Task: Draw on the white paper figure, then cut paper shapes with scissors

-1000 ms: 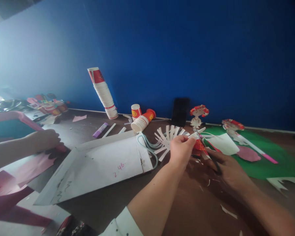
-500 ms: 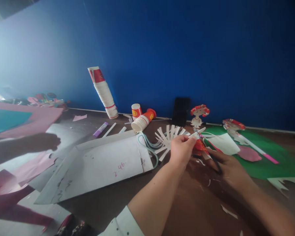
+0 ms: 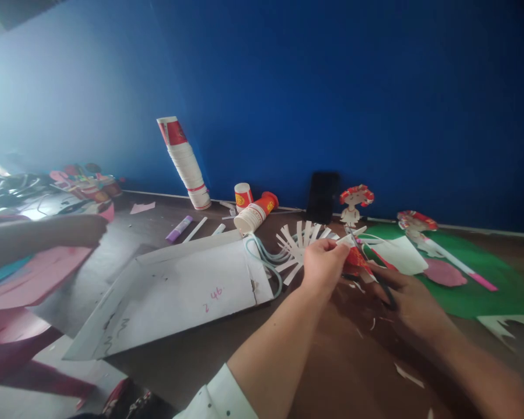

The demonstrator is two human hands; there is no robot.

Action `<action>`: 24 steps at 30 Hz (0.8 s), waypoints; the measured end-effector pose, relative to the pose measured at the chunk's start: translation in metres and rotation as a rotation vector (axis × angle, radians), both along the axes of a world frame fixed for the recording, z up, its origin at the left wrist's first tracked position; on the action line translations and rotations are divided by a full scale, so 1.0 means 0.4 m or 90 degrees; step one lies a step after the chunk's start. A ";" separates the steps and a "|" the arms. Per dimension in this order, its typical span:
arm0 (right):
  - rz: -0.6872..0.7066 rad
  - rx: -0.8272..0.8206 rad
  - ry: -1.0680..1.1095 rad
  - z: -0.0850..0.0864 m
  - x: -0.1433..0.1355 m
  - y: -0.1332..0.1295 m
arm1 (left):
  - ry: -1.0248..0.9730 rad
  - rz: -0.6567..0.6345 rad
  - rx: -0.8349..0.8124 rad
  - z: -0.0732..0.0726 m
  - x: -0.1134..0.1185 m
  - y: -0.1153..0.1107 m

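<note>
My left hand (image 3: 322,265) pinches a small red and white paper piece (image 3: 355,258) above the brown table (image 3: 340,372). My right hand (image 3: 408,299) grips black-handled scissors (image 3: 375,273), whose blades point up and left into that piece. Just behind my left hand lies a white paper cut into fanned strips (image 3: 297,244). Small white paper scraps (image 3: 407,375) lie on the table below my hands.
A large white envelope (image 3: 174,294) lies left of my hands. A stack of paper cups (image 3: 184,164), loose cups (image 3: 255,212), a glue stick (image 3: 179,228), a black phone (image 3: 321,196) and paper dolls (image 3: 353,203) line the blue wall. Green paper (image 3: 475,279) lies right. Another person's hand (image 3: 76,230) holds pink paper (image 3: 30,279) at left.
My hands have barely moved, still at the red piece with the scissors. The other person's hand at left has swung the pink sheet up and then back down.
</note>
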State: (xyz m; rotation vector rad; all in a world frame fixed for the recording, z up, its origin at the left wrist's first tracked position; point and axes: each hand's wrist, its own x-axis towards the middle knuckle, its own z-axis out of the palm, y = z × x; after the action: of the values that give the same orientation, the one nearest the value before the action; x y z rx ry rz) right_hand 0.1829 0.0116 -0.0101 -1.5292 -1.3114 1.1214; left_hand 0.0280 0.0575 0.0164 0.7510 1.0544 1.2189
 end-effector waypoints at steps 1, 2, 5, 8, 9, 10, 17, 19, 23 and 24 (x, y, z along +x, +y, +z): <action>-0.001 -0.002 0.013 -0.001 -0.003 -0.004 | 0.000 0.000 -0.002 0.003 -0.001 -0.001; 0.002 -0.003 0.022 -0.002 -0.005 -0.008 | -0.001 -0.002 -0.005 0.006 -0.001 -0.002; 0.011 0.011 -0.007 0.001 -0.007 -0.011 | -0.012 -0.008 -0.012 0.012 -0.002 -0.006; 0.021 0.066 -0.060 0.007 -0.004 -0.008 | -0.020 -0.011 -0.012 0.014 -0.003 -0.007; 0.024 0.077 -0.060 0.008 -0.003 -0.007 | -0.019 -0.009 -0.009 0.013 -0.002 -0.007; 0.026 0.079 -0.050 0.009 -0.003 -0.005 | -0.018 -0.007 -0.006 0.012 -0.002 -0.006; 0.039 0.034 -0.032 -0.002 0.013 0.016 | -0.010 0.000 -0.008 0.005 -0.003 -0.001; 0.034 0.044 -0.048 -0.010 0.021 0.023 | -0.010 0.003 -0.008 0.008 -0.003 -0.002; 0.033 0.070 -0.085 -0.024 0.026 0.025 | -0.021 -0.006 -0.023 0.012 -0.002 -0.003; 0.030 0.078 -0.086 -0.027 0.023 0.022 | -0.017 -0.003 -0.023 0.011 -0.002 -0.002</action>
State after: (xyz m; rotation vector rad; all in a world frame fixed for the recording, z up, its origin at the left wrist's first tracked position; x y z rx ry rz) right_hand 0.1923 0.0204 -0.0207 -1.5123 -1.4862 0.9621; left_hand 0.0274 0.0568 0.0209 0.7073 1.0488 1.1993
